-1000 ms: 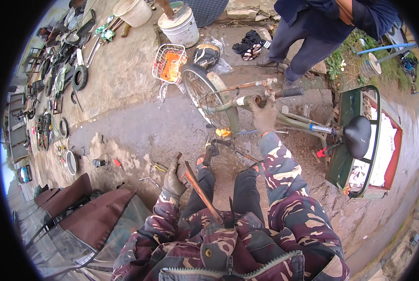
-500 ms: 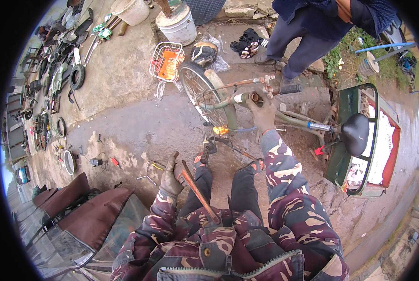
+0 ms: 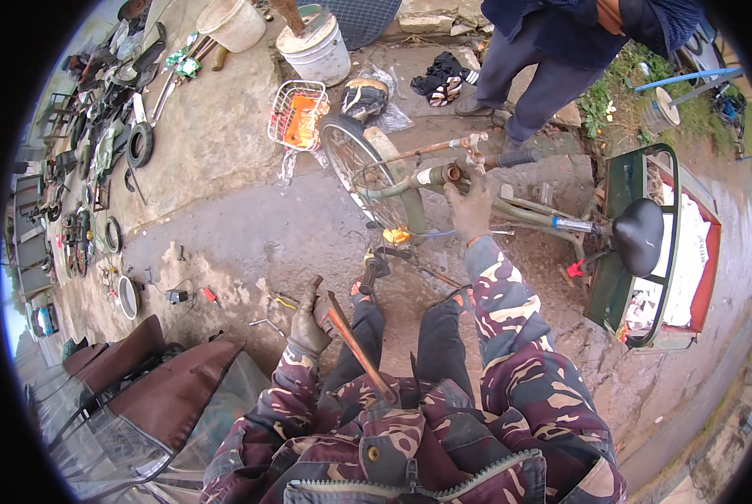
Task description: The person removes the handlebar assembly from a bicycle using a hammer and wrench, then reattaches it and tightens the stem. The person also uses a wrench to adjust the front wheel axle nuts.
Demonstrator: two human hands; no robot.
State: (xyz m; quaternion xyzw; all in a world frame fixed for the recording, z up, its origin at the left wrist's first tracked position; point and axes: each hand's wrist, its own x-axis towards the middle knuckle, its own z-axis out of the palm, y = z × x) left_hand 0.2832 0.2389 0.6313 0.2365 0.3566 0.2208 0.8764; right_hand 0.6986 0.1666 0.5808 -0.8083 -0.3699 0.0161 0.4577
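Note:
My left hand, in a dirty work glove, is closed around a long, narrow reddish-brown bar. The bar slants down toward my jacket. A shorter brown end sticks up above the fist; the exact kind of tool or part cannot be told. My gloved right hand is at the front of a bicycle frame, thumb and fingers around it just below the open tube end; its fingertips are partly hidden. The rusty handlebar lies beyond this hand, and the front wheel is to its left.
A person stands beyond the bicycle. At right is a green-framed cart behind the saddle. A wire basket and white bucket stand far off. Brown covers lie near left. Pliers lie by my left hand.
My right hand has slid slightly down and right from the tube end, leaving its round opening more exposed. My left hand still holds the bar in nearly the same place.

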